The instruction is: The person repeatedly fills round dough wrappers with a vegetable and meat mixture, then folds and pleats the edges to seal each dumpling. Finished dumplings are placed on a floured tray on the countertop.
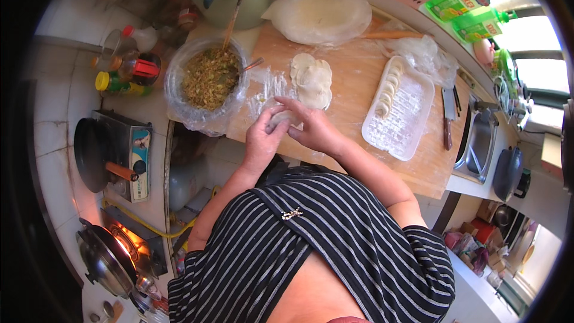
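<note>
Between my left hand (264, 133) and my right hand (314, 126) is a filled dough wrapper (284, 119), its edge partly hidden by the fingers. Both hands hold it over the front part of a floured wooden board (345, 65). Just beyond the hands lies a pile of overlapping round dough wrappers (311, 78). To the left stands a plastic-lined bowl of chopped filling (208, 78), with a wooden-handled utensil and a metal handle sticking out. Farther right, a white plastic tray (415, 119) dusted with flour holds a row of folded dumplings (389, 92).
A covered round of dough or tray (320, 14) lies at the board's back. A cleaver (447, 116) rests near the right edge, beside the sink (482, 148). At left are bottles (121, 87), a frying pan (92, 154), and a metal pot (103, 258) by a glowing burner.
</note>
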Tool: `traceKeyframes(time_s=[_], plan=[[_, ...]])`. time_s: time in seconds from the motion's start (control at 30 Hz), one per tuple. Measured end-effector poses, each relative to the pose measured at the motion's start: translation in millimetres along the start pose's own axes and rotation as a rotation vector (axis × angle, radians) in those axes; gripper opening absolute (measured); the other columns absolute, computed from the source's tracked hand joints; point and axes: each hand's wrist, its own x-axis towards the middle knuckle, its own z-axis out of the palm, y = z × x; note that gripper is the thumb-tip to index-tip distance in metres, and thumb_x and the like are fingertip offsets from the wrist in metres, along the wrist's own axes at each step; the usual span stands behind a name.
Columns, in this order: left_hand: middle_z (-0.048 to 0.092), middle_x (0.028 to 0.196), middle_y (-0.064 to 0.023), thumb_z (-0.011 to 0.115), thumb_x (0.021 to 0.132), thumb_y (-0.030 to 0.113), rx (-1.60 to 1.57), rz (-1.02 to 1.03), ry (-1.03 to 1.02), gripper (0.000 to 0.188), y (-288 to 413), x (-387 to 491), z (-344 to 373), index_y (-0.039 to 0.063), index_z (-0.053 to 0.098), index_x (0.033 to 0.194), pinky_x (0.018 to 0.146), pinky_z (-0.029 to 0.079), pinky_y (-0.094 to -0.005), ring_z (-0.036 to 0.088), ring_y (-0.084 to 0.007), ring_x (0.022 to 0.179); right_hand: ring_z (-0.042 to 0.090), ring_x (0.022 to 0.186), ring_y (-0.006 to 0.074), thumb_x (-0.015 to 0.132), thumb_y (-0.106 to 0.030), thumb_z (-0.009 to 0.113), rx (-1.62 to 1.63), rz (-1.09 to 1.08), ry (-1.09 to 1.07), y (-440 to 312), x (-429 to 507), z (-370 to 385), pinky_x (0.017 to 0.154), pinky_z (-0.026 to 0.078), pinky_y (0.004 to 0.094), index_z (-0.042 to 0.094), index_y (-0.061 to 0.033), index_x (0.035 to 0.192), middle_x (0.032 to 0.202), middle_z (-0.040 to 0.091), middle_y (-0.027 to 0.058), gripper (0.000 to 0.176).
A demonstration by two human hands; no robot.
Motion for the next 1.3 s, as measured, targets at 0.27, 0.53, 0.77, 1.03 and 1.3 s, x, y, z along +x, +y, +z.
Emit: traceKeyframes(time_s=[0.27,0.53,0.77,1.03,1.3], plan=[[0.072,0.105,-0.0128,0.065,0.093,0.006,0.262,0.183,0.098,0.022,1.9,-6.5,5.4,0.0,0.067,0.113,0.079,0.054,-0.0285,0.068,-0.0154,0.091,0.064,0.1,0.0412,0.076,0.004,0.064,-0.145,0.095,0.055,7.5,-7.0,9.6,0.082,0.053,0.0441,0.057,-0.008,0.13,0.109,0.067,0.022,0.056],[0.066,0.119,-0.0204,0.057,0.095,0.001,0.471,0.406,0.108,0.03,-6.6,-14.9,4.8,0.001,0.062,0.124,0.09,0.053,-0.0356,0.065,-0.0338,0.111,0.068,0.092,0.019,0.084,0.003,0.062,0.216,0.31,0.17,21.4,-16.9,32.0,0.081,0.054,0.0327,0.056,-0.0059,0.132,0.102,0.07,0.0128,0.05],[0.042,0.147,-0.022,0.05,0.094,-0.002,0.598,0.416,0.06,0.049,-41.4,-21.3,14.1,0.001,0.043,0.142,0.111,0.036,-0.0411,0.04,-0.0369,0.138,0.064,0.1,0.0199,0.087,0.003,0.057,0.544,0.612,0.21,40.4,-7.8,50.5,0.085,0.051,0.0307,0.06,-0.0023,0.114,0.112,0.066,0.0104,0.028],[0.046,0.143,-0.0184,0.051,0.091,0.001,0.679,0.275,0.214,0.046,-45.3,-40.3,-33.2,0.005,0.052,0.137,0.109,0.037,-0.0399,0.045,-0.0347,0.131,0.057,0.098,0.034,0.069,-0.007,0.064,-0.622,-0.099,0.189,95.2,55.0,53.0,0.082,0.045,0.0457,0.063,-0.0101,0.097,0.106,0.058,0.0124,0.028],[0.05,0.139,-0.015,0.055,0.09,0.0,0.579,0.197,0.117,0.043,-46.6,-34.8,-27.5,0.005,0.056,0.133,0.106,0.04,-0.0378,0.05,-0.031,0.127,0.06,0.086,0.0312,0.073,-0.002,0.061,-0.503,-0.061,0.403,91.9,73.9,6.0,0.076,0.049,0.0411,0.064,-0.0042,0.095,0.097,0.061,0.0132,0.022]])
